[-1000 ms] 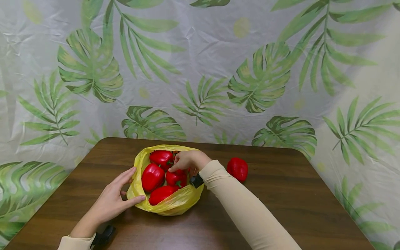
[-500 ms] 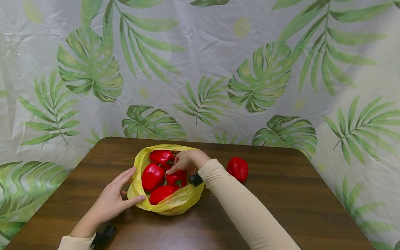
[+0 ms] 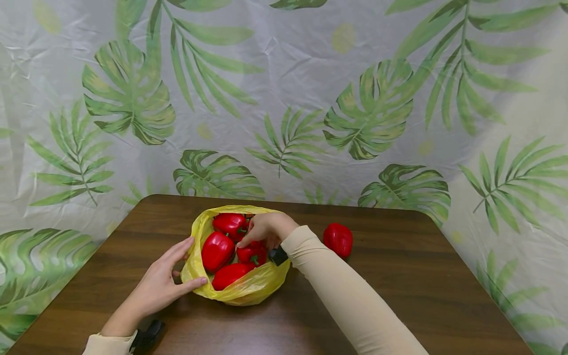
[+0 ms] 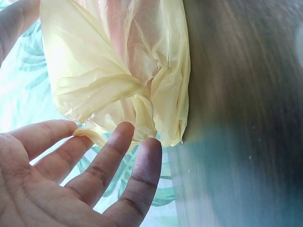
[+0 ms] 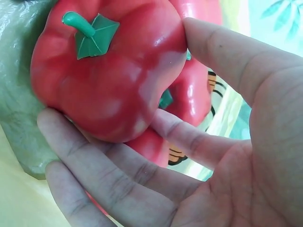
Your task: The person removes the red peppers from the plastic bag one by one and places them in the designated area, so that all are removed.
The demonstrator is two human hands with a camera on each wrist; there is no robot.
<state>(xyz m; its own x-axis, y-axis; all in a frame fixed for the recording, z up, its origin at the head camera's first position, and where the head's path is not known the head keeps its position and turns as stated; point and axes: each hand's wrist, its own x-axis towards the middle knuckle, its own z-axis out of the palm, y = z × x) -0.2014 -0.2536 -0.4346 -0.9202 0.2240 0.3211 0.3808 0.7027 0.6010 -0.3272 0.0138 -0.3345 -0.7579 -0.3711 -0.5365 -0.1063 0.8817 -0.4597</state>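
A yellow plastic bag (image 3: 262, 286) stands with its mouth wide, holding several glossy red bell peppers. My right hand (image 3: 271, 228) reaches over its far right rim and holds one bell pepper (image 3: 252, 254) inside. In the right wrist view, thumb and fingers lie around that bell pepper (image 5: 109, 90), whose green stem faces the camera. At the bag's left side, my left hand (image 3: 159, 281) touches the rim with spread fingers, the thumb near the front. The left wrist view shows loosely bent fingers (image 4: 147, 165) against the thin bag (image 4: 94, 80).
Another red bell pepper (image 3: 338, 240) lies on the brown wooden table (image 3: 399, 276), right of the bag and behind my right forearm. A leaf-patterned sheet (image 3: 293, 88) hangs behind the table. Inside the bag, a red pepper (image 3: 217, 251) sits at the left.
The tip of my right hand's finger has slid slightly left over the pepper. My left hand, the bag and the pepper outside have stayed in place.
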